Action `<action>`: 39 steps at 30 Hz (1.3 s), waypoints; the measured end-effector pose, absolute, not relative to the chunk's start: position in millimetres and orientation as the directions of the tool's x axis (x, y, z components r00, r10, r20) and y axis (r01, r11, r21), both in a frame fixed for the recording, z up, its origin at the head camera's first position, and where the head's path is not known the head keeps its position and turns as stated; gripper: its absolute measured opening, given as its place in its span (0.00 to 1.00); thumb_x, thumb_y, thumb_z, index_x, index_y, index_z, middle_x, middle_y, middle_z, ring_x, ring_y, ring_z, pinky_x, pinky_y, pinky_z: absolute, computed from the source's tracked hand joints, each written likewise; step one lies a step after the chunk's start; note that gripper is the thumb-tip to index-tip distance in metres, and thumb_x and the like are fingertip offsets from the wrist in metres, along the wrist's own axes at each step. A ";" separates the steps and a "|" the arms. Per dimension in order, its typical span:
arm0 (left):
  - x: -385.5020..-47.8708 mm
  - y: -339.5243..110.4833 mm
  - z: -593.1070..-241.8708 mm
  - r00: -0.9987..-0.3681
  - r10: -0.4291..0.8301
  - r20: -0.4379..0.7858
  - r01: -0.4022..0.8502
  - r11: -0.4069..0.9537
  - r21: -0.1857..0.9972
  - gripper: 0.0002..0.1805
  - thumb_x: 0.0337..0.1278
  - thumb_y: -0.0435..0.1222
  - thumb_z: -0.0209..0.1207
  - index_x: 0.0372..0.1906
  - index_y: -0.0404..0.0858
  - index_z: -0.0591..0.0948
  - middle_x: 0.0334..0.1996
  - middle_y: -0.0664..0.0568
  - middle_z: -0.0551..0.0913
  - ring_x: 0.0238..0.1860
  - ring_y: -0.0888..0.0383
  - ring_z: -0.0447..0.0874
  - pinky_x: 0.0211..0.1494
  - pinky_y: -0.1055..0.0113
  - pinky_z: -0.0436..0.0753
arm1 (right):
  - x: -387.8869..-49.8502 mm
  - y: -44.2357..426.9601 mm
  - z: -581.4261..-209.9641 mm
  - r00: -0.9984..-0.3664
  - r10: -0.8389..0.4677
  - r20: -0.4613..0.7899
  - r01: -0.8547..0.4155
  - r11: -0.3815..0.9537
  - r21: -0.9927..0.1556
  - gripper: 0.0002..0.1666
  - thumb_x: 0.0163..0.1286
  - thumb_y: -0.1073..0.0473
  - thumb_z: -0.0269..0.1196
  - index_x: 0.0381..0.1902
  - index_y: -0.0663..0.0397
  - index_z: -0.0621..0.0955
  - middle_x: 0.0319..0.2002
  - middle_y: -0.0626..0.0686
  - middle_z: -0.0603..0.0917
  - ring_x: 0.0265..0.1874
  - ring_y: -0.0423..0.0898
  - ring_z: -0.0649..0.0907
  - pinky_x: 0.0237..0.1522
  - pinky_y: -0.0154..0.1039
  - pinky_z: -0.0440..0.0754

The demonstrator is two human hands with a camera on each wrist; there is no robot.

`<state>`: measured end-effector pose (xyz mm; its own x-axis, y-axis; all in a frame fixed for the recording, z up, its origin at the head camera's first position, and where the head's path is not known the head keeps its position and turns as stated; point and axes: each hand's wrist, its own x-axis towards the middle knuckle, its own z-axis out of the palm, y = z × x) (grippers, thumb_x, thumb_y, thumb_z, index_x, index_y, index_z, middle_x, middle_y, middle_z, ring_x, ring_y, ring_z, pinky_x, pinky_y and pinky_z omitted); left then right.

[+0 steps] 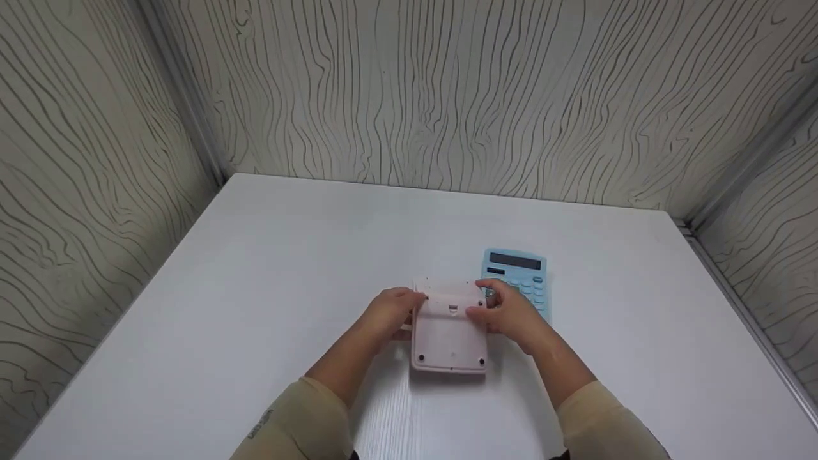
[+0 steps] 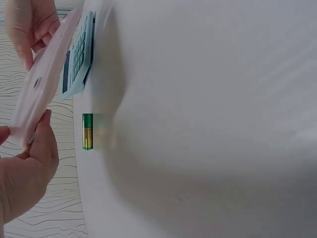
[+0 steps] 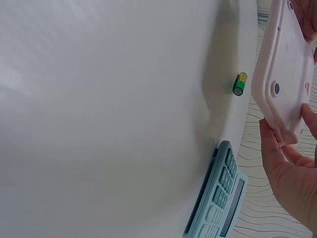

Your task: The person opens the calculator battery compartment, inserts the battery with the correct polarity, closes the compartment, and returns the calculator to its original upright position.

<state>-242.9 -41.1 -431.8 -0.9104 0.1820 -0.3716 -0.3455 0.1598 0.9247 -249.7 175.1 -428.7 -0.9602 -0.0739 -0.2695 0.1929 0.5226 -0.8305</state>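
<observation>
A pink calculator is held above the table with its back side up, screws and a small latch showing. My left hand grips its left edge, thumb on the back. On the right edge, my right hand holds it with thumb and fingers. A blue calculator lies face up on the table behind my right hand, partly covered by it. In the left wrist view a green and gold battery lies on the table; the right wrist view shows the battery too.
The white table reaches back to a wall with a wood-grain line pattern. Similar panels stand at left and right, with metal strips along the corners.
</observation>
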 end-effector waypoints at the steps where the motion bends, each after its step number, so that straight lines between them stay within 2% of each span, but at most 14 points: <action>1: -242.1 -41.6 -432.1 -0.909 0.177 -0.378 -0.347 0.182 0.920 0.17 0.59 0.47 0.51 0.43 0.38 0.77 0.39 0.48 0.79 0.39 0.54 0.79 0.40 0.61 0.81 | -248.6 174.4 -429.8 -0.960 -0.073 -0.271 0.194 0.525 -0.829 0.40 0.52 0.51 0.69 0.62 0.44 0.67 0.42 0.57 0.72 0.36 0.48 0.78 0.38 0.39 0.81; 8: -237.0 -46.3 -436.9 -0.896 0.155 -0.417 -0.367 0.270 0.890 0.24 0.57 0.48 0.53 0.54 0.37 0.70 0.43 0.46 0.77 0.39 0.53 0.79 0.38 0.59 0.81 | -241.8 170.7 -437.3 -0.947 -0.082 -0.310 0.217 0.545 -0.809 0.39 0.50 0.51 0.71 0.60 0.43 0.69 0.38 0.56 0.73 0.32 0.48 0.79 0.35 0.39 0.81; 12: -234.8 -47.3 -438.7 -0.886 0.143 -0.442 -0.382 0.317 0.868 0.28 0.57 0.48 0.54 0.57 0.36 0.67 0.40 0.44 0.77 0.37 0.52 0.79 0.35 0.60 0.81 | -239.7 168.4 -441.9 -0.941 -0.083 -0.328 0.225 0.569 -0.791 0.38 0.49 0.51 0.71 0.59 0.43 0.70 0.36 0.55 0.73 0.31 0.47 0.78 0.35 0.39 0.81; 20: -233.2 -50.1 -442.0 -0.860 0.108 -0.499 -0.424 0.394 0.815 0.23 0.55 0.46 0.56 0.50 0.34 0.70 0.32 0.43 0.78 0.31 0.52 0.81 0.33 0.61 0.81 | -237.0 162.4 -447.8 -0.928 -0.091 -0.362 0.238 0.604 -0.761 0.39 0.50 0.49 0.71 0.60 0.41 0.69 0.37 0.55 0.74 0.31 0.47 0.78 0.34 0.37 0.79; 28: -235.5 -53.2 -449.1 -0.863 0.086 -0.498 -0.392 0.508 0.767 0.24 0.49 0.44 0.61 0.47 0.32 0.73 0.29 0.45 0.78 0.27 0.53 0.81 0.32 0.62 0.80 | -237.0 158.1 -453.3 -0.920 -0.100 -0.379 0.237 0.626 -0.742 0.39 0.50 0.48 0.70 0.60 0.44 0.69 0.36 0.54 0.76 0.31 0.46 0.78 0.35 0.37 0.79; 39: -239.7 -53.6 -452.0 -0.871 0.064 -0.487 -0.361 0.589 0.723 0.33 0.38 0.40 0.70 0.54 0.34 0.72 0.35 0.48 0.77 0.30 0.55 0.78 0.34 0.63 0.78 | -238.1 157.4 -457.0 -0.909 -0.106 -0.403 0.235 0.668 -0.706 0.41 0.48 0.49 0.71 0.60 0.46 0.70 0.36 0.52 0.77 0.32 0.46 0.77 0.34 0.37 0.77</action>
